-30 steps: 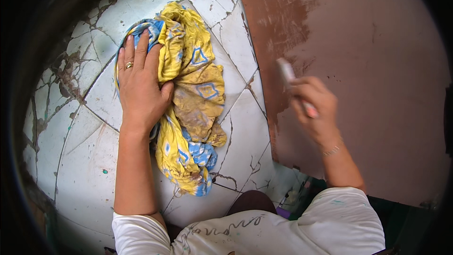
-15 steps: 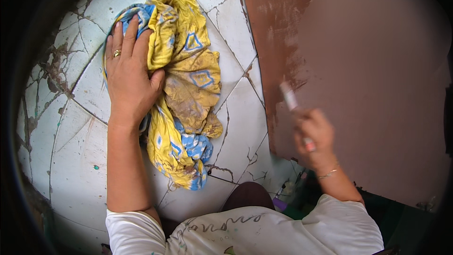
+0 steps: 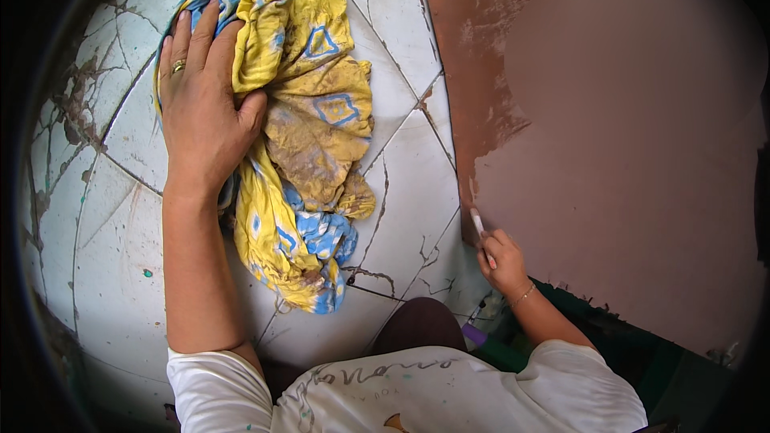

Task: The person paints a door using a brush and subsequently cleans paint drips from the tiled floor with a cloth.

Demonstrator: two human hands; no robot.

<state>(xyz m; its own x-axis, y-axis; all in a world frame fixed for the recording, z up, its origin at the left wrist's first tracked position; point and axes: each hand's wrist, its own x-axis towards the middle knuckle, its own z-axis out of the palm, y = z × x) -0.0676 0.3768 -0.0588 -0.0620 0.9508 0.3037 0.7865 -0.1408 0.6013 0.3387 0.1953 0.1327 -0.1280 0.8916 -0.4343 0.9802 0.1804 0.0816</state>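
Observation:
My left hand [image 3: 200, 104] lies flat on a bunched yellow and blue patterned cloth [image 3: 317, 124], fingers stretched and slightly apart. Brownish stains mark the middle of the cloth. My right hand [image 3: 504, 261] grips a slim, pale-handled paintbrush [image 3: 478, 223]. Its tip touches the lower left edge of a large flat board [image 3: 634, 152]. Dull pinkish-brown paint coats most of this board, while a redder brown strip with streaky edges runs down its upper left side. The bristles are too small to make out.
Cracked white tiles [image 3: 409, 192] spread under the cloth, with broken dark patches at the far left. A dark green surface [image 3: 573, 305] shows below the board's near edge. A green and purple object [image 3: 481, 341] lies close to my body, near my dark-clothed knee [image 3: 421, 325].
My right hand and the paintbrush have come down and left to the board's lower left edge. The pinkish-brown coat now covers more of that edge. My left hand stays on the cloth.

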